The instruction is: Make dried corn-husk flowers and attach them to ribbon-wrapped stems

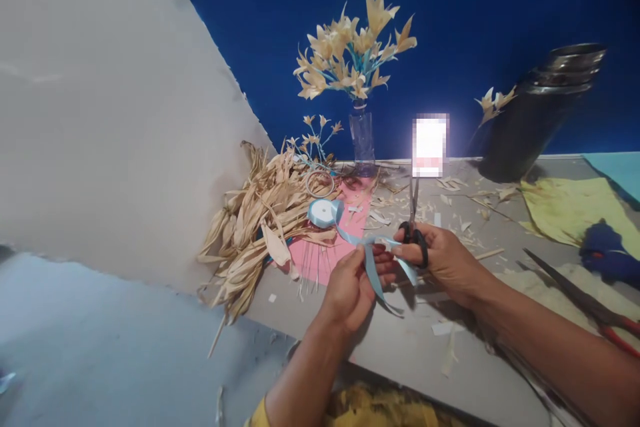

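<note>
My left hand (350, 288) is palm up over the table's front part, its thumb pressing on a light blue ribbon (376, 283) whose loose end hangs past the fingers. From there the ribbon runs back to a ribbon spool (324, 212) lying on pink paper. In my right hand (443, 260) is a small pair of black-handled scissors (413, 213), blades pointing up and away. The fingertips of that hand are close to the ribbon too; whether they pinch it I cannot tell. Thin wires (315, 267) lie on the pink paper (333, 260) beside my left hand.
A heap of dried husks (250, 227) covers the table's left. Behind stand a clear bottle (363, 137) of pale husk flowers (350, 47) and a dark flask (540, 113). Large red-handled scissors (590, 300) and yellow cloth (575, 207) lie right. Scraps litter the tabletop.
</note>
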A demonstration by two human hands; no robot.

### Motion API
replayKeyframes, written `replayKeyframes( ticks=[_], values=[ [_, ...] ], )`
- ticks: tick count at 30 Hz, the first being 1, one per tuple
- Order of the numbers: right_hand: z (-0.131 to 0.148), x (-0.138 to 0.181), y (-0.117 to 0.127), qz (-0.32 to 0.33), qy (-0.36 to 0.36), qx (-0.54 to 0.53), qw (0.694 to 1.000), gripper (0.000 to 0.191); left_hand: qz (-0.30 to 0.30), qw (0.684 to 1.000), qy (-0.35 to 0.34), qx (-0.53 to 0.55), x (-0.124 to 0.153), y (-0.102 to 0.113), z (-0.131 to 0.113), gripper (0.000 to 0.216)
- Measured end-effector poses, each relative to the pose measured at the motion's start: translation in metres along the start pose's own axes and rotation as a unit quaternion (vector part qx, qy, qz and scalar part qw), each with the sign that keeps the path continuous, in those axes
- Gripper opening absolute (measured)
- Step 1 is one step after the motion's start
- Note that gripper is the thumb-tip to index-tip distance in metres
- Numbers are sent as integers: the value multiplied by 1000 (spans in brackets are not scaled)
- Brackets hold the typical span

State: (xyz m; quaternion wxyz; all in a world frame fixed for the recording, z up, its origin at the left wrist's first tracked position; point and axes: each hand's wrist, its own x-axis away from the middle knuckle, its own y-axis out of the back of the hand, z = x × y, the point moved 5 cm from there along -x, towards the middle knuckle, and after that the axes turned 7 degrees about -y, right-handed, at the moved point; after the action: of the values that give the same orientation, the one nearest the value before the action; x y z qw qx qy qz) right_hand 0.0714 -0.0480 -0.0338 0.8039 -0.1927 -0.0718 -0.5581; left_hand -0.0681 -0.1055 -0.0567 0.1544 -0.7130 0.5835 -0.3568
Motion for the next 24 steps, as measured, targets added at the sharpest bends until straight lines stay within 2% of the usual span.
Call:
replayKeyframes(
  ticks=[5,9,13,17,20,24],
  values=[
    [-2,1,-4,23,-35,32,999,42,7,995,49,85,-5,-20,9,51],
    [2,-1,-3,3,6,103,995,36,4,997,46,69,-8,-23,12,47],
    [-1,-4,0,9,9,108,994,39,0,997,52,61,-8,-15,14,42],
    [-7,-8,3,28,-4,101,994,41,31,999,-4,33,-5,-13,10,20],
    [-8,-8,2,27,24,129,991,38,43,997,-60,-26,-2,-14,9,24],
    [-6,-7,-1,36,62,167,983,34,1,993,-108,-48,-1,-7,4,27]
  ],
)
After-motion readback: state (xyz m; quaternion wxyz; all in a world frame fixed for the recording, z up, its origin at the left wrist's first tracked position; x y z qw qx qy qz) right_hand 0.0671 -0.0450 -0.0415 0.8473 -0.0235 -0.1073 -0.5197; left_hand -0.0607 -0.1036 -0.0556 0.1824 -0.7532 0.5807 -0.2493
